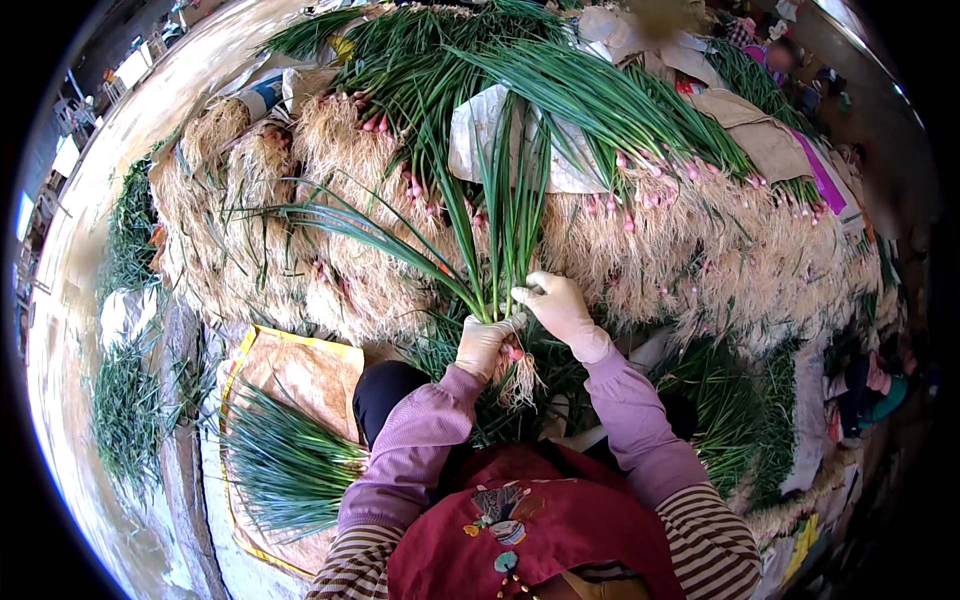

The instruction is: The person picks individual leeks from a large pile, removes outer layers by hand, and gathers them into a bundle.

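My left hand (pixel 485 345), in a pale thin glove, is closed around the lower stalks of a bunch of spring onions (pixel 510 230). The long green leaves fan up and away from me. Below that hand hang the bunch's pinkish bulbs and stringy roots (pixel 520 382). My right hand (pixel 560 310), gloved alike, is at the right side of the same bunch just above the left. Its thumb and forefinger are bent together at the edge of a leaf; the other fingers curl in, partly hidden.
A long heap of spring onions (pixel 640 260), roots toward me, lies across the front. Trimmed onions (pixel 290 460) rest on a yellow-edged brown sack (pixel 300 365) at left. Loose green leaves (pixel 130 400) litter the ground. Another person (pixel 870 395) is at far right.
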Demonstrator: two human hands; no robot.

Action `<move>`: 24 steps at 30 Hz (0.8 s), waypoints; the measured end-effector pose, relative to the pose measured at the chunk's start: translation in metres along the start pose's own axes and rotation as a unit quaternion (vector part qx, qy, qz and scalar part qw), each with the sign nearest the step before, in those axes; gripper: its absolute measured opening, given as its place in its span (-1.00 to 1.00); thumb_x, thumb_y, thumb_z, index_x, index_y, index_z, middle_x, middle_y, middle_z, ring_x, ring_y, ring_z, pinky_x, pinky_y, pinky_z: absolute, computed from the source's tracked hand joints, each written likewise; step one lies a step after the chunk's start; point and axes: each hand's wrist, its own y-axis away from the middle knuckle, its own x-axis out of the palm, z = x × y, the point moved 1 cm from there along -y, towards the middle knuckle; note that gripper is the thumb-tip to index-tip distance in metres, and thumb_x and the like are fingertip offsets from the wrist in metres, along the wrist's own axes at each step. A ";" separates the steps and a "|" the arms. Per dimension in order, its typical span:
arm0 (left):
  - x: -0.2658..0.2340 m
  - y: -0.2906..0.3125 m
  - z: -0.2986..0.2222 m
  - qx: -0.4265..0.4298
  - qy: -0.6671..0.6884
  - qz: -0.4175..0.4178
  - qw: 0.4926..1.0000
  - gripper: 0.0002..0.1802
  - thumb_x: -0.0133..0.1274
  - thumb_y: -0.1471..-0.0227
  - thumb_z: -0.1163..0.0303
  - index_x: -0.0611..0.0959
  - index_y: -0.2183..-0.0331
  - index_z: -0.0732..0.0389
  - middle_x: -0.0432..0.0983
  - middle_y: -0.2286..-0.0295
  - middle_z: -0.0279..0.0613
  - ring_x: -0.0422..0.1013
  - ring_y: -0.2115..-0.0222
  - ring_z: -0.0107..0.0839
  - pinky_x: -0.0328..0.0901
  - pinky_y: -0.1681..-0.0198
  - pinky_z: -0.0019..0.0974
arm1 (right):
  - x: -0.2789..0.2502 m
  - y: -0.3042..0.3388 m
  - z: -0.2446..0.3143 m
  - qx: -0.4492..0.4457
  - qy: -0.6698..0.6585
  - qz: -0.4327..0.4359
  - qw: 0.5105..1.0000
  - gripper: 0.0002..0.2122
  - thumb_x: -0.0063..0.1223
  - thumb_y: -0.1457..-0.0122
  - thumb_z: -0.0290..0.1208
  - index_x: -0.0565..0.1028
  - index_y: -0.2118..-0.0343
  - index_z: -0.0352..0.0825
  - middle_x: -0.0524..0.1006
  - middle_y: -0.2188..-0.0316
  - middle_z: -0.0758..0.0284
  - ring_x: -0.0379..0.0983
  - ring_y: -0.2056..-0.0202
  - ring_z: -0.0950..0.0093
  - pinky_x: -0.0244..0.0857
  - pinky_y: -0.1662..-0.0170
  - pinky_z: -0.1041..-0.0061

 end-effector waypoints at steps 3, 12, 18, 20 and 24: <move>-0.001 0.001 -0.001 0.024 -0.004 -0.022 0.999 -0.85 0.16 0.08 0.46 0.55 0.42 0.30 0.39 0.74 -0.33 0.26 0.87 -0.54 0.15 0.84 -0.53 | 0.002 0.007 -0.007 -0.030 0.086 -0.089 0.992 -0.79 0.02 -0.07 -0.28 0.43 0.55 -0.33 0.44 0.65 0.13 0.37 0.61 0.14 0.23 0.48 0.30; -0.020 -0.011 0.011 -0.017 -0.006 0.007 1.000 -0.86 0.03 -0.03 0.42 0.52 0.34 0.28 0.52 0.53 -0.22 0.34 0.73 -0.55 0.23 0.77 -0.50 | -0.034 0.070 -0.059 0.216 -0.047 0.185 0.958 -0.73 0.10 -0.05 -0.28 0.51 0.31 -0.42 0.54 0.47 0.28 0.42 0.54 0.62 0.28 0.43 0.58; -0.008 -0.010 0.018 0.058 -0.027 -0.006 0.998 -0.84 -0.01 -0.07 0.38 0.55 0.33 0.26 0.40 0.63 -0.37 0.32 0.67 -0.59 0.17 0.71 -0.52 | 0.011 0.067 0.013 0.096 0.059 0.166 0.980 -0.73 0.11 -0.01 -0.25 0.49 0.41 -0.42 0.50 0.56 0.10 0.43 0.52 0.41 0.29 0.39 0.42; -0.006 -0.002 0.008 0.131 -0.082 -0.030 0.988 -0.80 -0.02 -0.10 0.30 0.54 0.41 0.24 0.31 0.67 -0.45 0.21 0.68 -0.64 0.13 0.65 -0.52 | 0.038 0.083 -0.004 0.119 -0.063 0.137 0.981 -0.72 0.06 0.01 -0.24 0.50 0.44 -0.42 0.47 0.57 0.03 0.48 0.45 0.19 0.30 0.35 0.35; -0.010 -0.001 -0.010 0.108 0.038 0.006 0.993 -0.81 -0.01 -0.10 0.28 0.49 0.40 0.20 0.28 0.67 -0.42 0.18 0.73 -0.62 0.10 0.79 -0.53 | 0.025 0.107 -0.097 0.157 0.126 0.123 0.972 -0.81 0.05 0.07 -0.37 0.52 0.45 -0.41 0.51 0.50 0.04 0.46 0.38 0.09 0.31 0.32 0.26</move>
